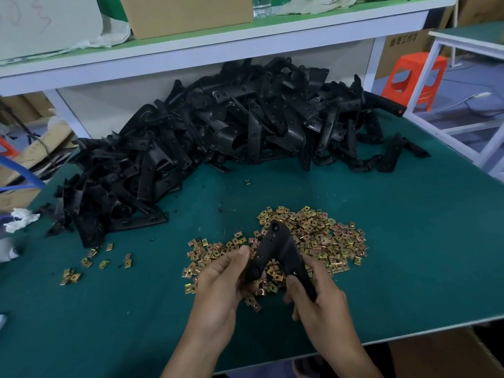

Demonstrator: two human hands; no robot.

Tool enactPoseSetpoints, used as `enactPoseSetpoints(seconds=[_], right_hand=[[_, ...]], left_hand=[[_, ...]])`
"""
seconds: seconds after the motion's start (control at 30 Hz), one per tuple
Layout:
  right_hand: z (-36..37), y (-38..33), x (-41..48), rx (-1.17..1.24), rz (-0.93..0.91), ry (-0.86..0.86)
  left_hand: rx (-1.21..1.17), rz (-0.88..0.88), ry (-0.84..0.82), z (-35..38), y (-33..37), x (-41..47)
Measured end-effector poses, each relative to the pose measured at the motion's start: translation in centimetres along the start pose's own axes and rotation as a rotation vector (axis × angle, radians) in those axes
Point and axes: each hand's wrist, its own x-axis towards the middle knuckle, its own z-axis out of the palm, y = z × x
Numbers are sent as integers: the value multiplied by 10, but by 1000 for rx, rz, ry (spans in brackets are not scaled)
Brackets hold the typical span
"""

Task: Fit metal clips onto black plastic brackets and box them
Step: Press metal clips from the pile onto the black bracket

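Now the left hand [218, 276] has its grip curled round one leg of a black V-shaped plastic bracket [276, 241], the right hand [321, 293] grips the other, above a heap of brass-coloured metal clips [324, 238] on the green desk [403, 255].

Held bracket [278, 249]: over the clip heap [327, 241]; both lower ends are hidden, one behind the curled left grip [221, 279], the other inside the right grip [316, 293].
Clip heap: its near part is covered by the bracket and both grips; whether the left fingertips pinch a clip cannot be told.
Forearms: nearer than the clip heap, cut off by the bottom edge.
Bracket pile [218, 132]: beyond the clip heap; its rear sinks into shadow, single pieces indistinct.
Bottle [261, 6]: far beyond the clip heap, cut by the top edge.
Carton print [401, 39]: far beyond and right of the clip heap, too small to read.
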Motion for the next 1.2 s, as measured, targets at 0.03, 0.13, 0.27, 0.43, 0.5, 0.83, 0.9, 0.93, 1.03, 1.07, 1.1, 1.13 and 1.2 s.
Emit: enactPoseSetpoints(seconds=[0.03, 0.13, 0.27, 0.43, 0.5, 0.83, 0.9, 0.93, 1.03, 1.07, 1.1, 1.13, 1.2], right_hand=[[0, 0, 0, -10, 0, -1], [0, -1, -1, -45, -12, 3], [1, 0, -1, -52, -13, 1], [1, 2, -1, -16, -8, 4], [1, 3, -1, -6, -9, 9], [2, 4, -2, -104, -62, 24], [2, 3, -2, -116, -71, 34], [2, 3, -2, -121, -74, 39], [3, 5, -2, -123, -70, 52], [2, 5, -2, -114, -67, 57], [2, 5, -2, -99, -66, 60], [2, 4, -2, -79, -65, 60], [2, 2, -2, -38, -48, 62]], left_hand=[[7, 7, -3, 0, 0, 0], [57, 42, 12, 3, -2, -1], [112, 81, 49, 5, -3, -1], [68, 85, 86, 7, -3, 0], [84, 87, 67, 6, -5, 0], [218, 123, 37, 6, -4, -4], [309, 174, 59, 6, -6, -5], [381, 226, 69, 6, -8, -6], [627, 367, 33, 1, -13, -9], [684, 383, 21, 0, -13, -9], [716, 392, 20, -2, -11, -7], [743, 409, 29, -5, -8, -1], [816, 443, 90, -12, 0, 19]])
